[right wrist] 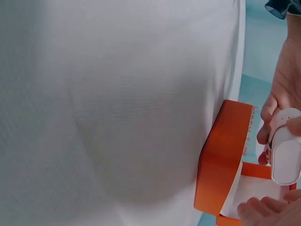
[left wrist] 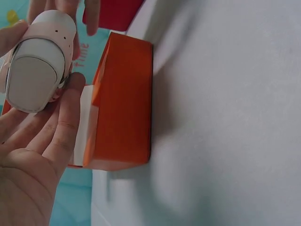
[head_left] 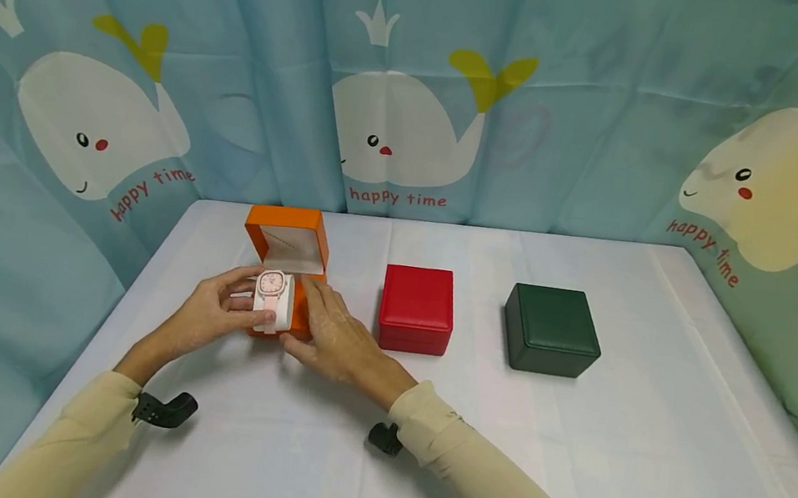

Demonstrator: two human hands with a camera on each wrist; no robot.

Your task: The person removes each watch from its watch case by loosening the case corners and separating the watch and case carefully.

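Left hand [head_left: 212, 310]: wrapped round the 9 o'clock side of the watch cushion [head_left: 284, 311], fingers well curled, thumb laid across the near side; hold judged firm.
Right hand [head_left: 338, 338]: placed at 4 o'clock from the cushion, fingers loosely extended, gripping nothing; contact with the orange box not certain from these views.
Watch [head_left: 272, 283]: strapped round the cushion, pink with a squarish dial, face towards the head view; carried along with the cushion.
Cushion position: held over the orange box [left wrist: 124, 103], raised above the rim in the left wrist view, not seated inside.
Lid [head_left: 287, 218]: swung up at 12 o'clock from the cushion, white lining exposed.
Handling, judged: grip best kept on the cushion's sides, off the dial and strap; move squarely in line with the cavity, without tilting, to avoid scraping the walls. Advisable to steady the box with the right hand, clear of the cushion's path, and to avoid knocking the lid.
Red box [head_left: 417, 309]: standing at 3 o'clock, near the right hand, lid down.
Green box [head_left: 553, 331]: standing farther out at 3 o'clock, beyond the red one, lid down.
Worktop [head_left: 645, 450]: covered in white cloth, bordered at 12 o'clock by a whale-print curtain [head_left: 575, 180].
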